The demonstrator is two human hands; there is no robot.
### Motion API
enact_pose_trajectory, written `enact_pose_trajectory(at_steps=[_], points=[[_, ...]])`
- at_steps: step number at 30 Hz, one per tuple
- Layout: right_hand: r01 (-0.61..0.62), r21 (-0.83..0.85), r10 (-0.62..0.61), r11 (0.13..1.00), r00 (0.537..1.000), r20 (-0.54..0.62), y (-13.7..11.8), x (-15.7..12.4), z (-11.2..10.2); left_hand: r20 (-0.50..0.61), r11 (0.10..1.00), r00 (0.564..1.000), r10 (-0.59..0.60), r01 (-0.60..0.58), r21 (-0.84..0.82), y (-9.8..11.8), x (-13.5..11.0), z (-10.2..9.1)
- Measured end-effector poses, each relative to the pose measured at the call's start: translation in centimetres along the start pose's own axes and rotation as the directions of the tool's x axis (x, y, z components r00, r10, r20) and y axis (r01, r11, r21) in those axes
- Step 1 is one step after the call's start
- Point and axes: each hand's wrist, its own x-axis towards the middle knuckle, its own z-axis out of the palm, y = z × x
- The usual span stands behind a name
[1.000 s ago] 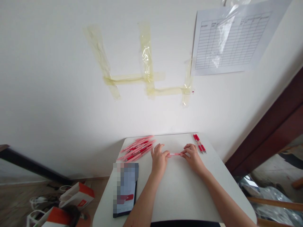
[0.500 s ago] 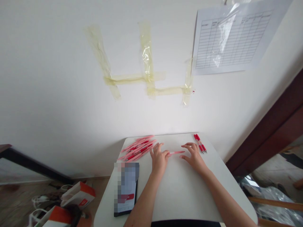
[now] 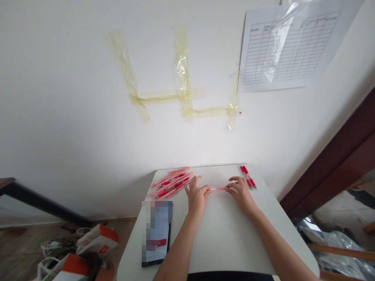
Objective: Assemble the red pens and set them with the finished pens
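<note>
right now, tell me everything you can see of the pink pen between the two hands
The pink pen is thin and straight, and looks like plastic, with a white printed patch too small to read. It lies roughly level across the view, one end pinched by the left hand, the other by the right hand. Fingers hide both ends; contact with the table can't be judged.

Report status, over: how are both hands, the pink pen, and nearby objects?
Left hand: pinching one end of pink pen. Right hand: pinching other end. Pen pile and phone: on left hand's side.
</note>
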Motion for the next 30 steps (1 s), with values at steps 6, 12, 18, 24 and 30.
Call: enact_pose_trajectory(at_steps=[6,12,18,24,30], points=[[0.003,0.036,-0.001,0.999,0.999,-0.049,-0.03,0.12,-0.13,0.009,1.000,1.000,-0.003,0.003,-0.003,-0.16,-0.04,0.19],[0.015,0.040,-0.013,0.999,0.998,-0.069,0.05,0.22,-0.07,0.014,1.000,1.000,-0.013,0.013,-0.003,-0.30,-0.07,0.31],[0.000,0.041,0.002,0.999,0.999,-0.051,0.14,0.18,0.07,-0.005,1.000,1.000,-0.003,0.003,0.007,-0.25,-0.15,0.34],[0.005,-0.010,-0.004,1.000,1.000,0.031,-0.05,-0.19,0.08,-0.033,1.000,0.999,0.015,-0.015,-0.016,0.05,-0.12,0.04],[0.055,-0.024,-0.054,0.998,0.996,0.065,-0.65,-0.06,0.00,-0.025,0.999,0.999,0.040,-0.040,-0.025,0.18,-0.13,0.03]])
